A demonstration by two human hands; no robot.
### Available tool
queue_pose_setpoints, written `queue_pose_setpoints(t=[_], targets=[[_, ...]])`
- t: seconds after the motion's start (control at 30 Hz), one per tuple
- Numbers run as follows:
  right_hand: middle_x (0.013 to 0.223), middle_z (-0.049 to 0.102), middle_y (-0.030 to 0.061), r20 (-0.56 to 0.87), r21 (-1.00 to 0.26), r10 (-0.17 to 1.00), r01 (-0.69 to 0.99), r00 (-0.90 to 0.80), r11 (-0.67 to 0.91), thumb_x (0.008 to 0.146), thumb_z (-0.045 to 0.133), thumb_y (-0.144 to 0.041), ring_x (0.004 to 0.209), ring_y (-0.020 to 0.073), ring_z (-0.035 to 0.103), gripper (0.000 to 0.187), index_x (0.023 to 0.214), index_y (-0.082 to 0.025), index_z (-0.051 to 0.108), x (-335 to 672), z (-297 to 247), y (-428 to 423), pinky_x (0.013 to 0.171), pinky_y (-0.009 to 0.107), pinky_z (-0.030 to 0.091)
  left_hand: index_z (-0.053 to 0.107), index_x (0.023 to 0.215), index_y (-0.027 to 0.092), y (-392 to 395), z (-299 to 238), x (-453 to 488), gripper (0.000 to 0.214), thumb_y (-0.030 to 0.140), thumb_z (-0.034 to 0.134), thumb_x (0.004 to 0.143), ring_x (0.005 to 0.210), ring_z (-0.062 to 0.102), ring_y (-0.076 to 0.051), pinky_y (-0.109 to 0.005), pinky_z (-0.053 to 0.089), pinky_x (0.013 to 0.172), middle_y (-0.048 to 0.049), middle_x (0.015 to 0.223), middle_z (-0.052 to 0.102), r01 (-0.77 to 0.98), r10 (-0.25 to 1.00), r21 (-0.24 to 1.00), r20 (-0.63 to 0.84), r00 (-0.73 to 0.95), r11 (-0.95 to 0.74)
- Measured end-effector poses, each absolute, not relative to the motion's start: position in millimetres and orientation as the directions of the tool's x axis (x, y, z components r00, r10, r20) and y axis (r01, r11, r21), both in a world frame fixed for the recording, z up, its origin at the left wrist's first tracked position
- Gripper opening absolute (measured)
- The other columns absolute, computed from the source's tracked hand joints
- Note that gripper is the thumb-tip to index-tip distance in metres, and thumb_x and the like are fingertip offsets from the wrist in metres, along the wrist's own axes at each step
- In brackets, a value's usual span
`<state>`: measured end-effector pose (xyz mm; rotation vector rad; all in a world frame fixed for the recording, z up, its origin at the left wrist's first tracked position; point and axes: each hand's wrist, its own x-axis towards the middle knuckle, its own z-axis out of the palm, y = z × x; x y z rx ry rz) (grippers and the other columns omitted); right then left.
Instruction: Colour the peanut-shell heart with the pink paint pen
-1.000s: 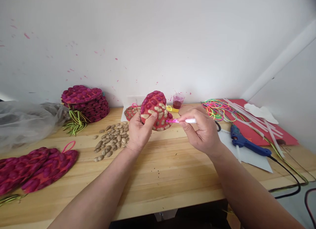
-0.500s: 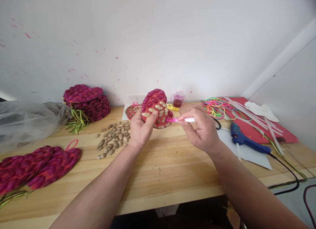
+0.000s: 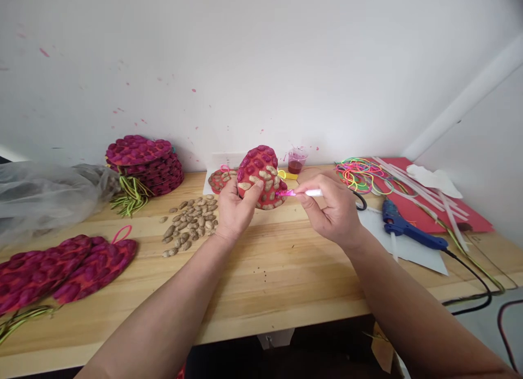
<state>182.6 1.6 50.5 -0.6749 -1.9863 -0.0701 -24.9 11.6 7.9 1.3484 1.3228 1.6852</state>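
Peanuts (image 3: 201, 221) on tbl (image 3: 294, 281) L of disc (image 3: 263, 175), cup (image 3: 296, 165) behind, glue gun (image 3: 414, 236) R.

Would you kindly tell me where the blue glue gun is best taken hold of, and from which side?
Probably around the middle of the slim handle of the blue glue gun, from above on the near side. The handle stretches rightward, uncovered, with the black cord leaving its end. The right hand holds the brush, so should free itself first.

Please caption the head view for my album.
Left hand holds a peanut-covered piece, partly magenta; right hand holds a brush.
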Motion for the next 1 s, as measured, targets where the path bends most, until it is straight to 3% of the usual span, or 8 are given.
queue_pose_setpoints(t=[0.43,0.67,1.0], targets=[[0.086,0.074,0.0019,0.853,-0.235,0.429,0.515,-0.297,0.824,0.097,0.064,-0.022,0.083,0.0205,0.066,0.004,0.094,-0.024,0.064,186.6,48.0,6.0,0.077,0.037,0.050,0.064,0.080,0.022,12.1,8.9,-25.2,0.030,0.047,0.081,0.075,0.069,0.064,-0.018,-0.026,0.051,0.061,-0.0003,0.070,0.065,0.051,0.899,0.949,0.310,-0.308,-0.310],[0.084,0.075,0.0008,0.835,-0.192,0.403,0.489,-0.374,0.851,0.096,0.063,-0.022,0.082,0.0202,0.065,0.004,0.094,-0.025,0.065,182.8,49.4,4.7,0.081,0.039,0.050,0.064,0.079,0.022,13.0,9.1,-25.6,0.030,0.046,0.081,0.076,0.068,0.063,-0.018,-0.026,0.051,0.060,-0.0001,0.069,0.064,0.047,0.892,0.941,0.334,-0.303,-0.337],[0.086,0.076,0.0014,0.824,-0.285,0.475,0.497,-0.309,0.819,0.095,0.068,-0.024,0.082,0.0200,0.067,0.001,0.095,-0.025,0.068,182.6,48.9,2.3,0.078,0.037,0.053,0.064,0.086,0.021,15.1,6.1,-27.0,0.031,0.048,0.078,0.081,0.072,0.065,-0.018,-0.028,0.055,0.067,-0.0011,0.075,0.067,0.083,0.876,0.943,0.331,-0.351,-0.323]])
